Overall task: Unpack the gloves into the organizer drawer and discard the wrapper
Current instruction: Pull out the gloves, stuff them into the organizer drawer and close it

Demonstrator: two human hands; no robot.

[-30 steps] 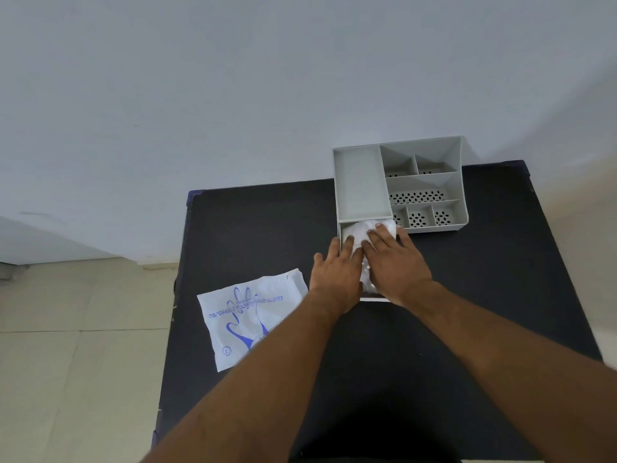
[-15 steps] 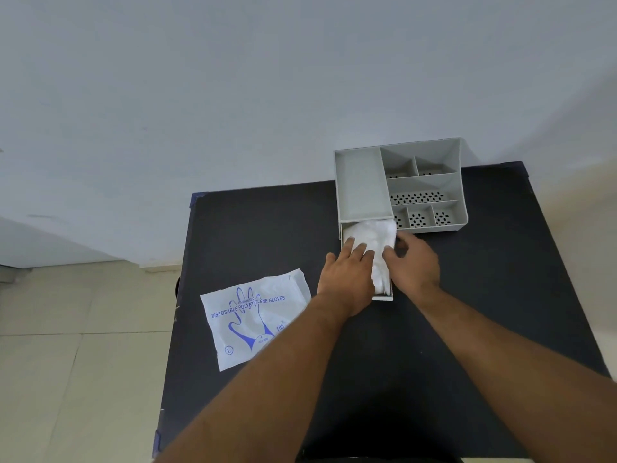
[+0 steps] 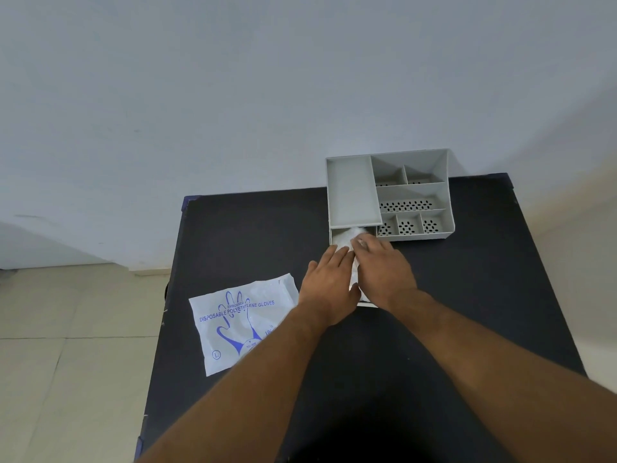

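A grey organizer (image 3: pixel 354 192) with several compartments stands at the table's far right. Its drawer (image 3: pixel 367 304) is pulled out toward me and holds a white stack of gloves (image 3: pixel 347 237). My left hand (image 3: pixel 329 284) lies flat along the drawer's left side, fingers extended. My right hand (image 3: pixel 384 269) presses flat on top of the gloves, hiding most of them. The flat white wrapper (image 3: pixel 242 320), printed in blue with a hand outline, lies on the table left of my hands.
The black table (image 3: pixel 250 235) stands against a pale wall. Tiled floor shows beyond its left edge. The organizer's perforated compartments (image 3: pixel 405 205) on the right hold nothing visible.
My right hand moved from the drawer's right side back onto the gloves, pressing them down. My left hand shifted slightly to the left edge of the drawer.
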